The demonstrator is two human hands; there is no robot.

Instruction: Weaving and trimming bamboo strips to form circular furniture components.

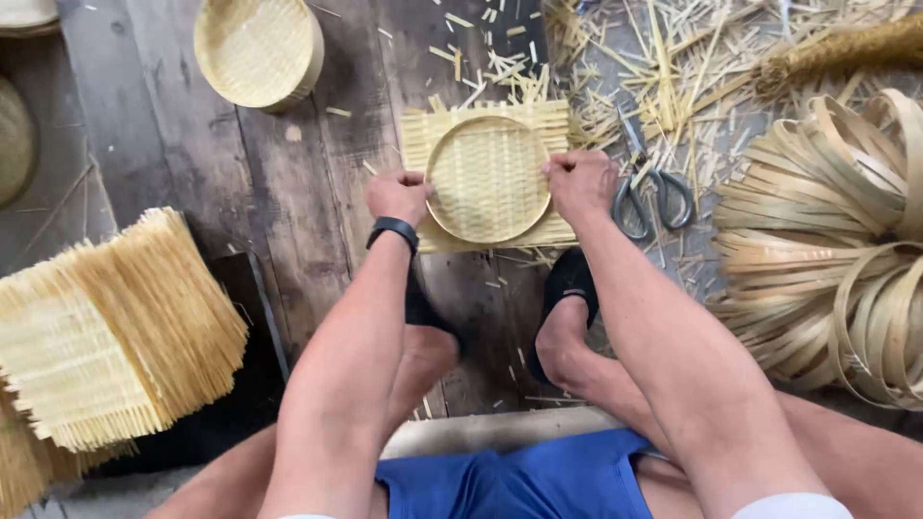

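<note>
A square woven bamboo mat (428,135) lies on the dark wooden floor in front of me, with a round bamboo hoop (487,179) pressed into its middle. My left hand (398,195) is closed on the hoop's left rim. My right hand (580,182) is closed on the hoop's right rim. A black band sits on my left wrist. Both my feet in black slippers rest just below the mat.
Grey-handled scissors (654,198) lie right of the mat. Coiled bamboo strips (836,240) pile at the right. A stack of woven mats (115,327) stands at the left. A finished round basket (258,48) sits at the top. Bamboo offcuts (663,67) litter the floor.
</note>
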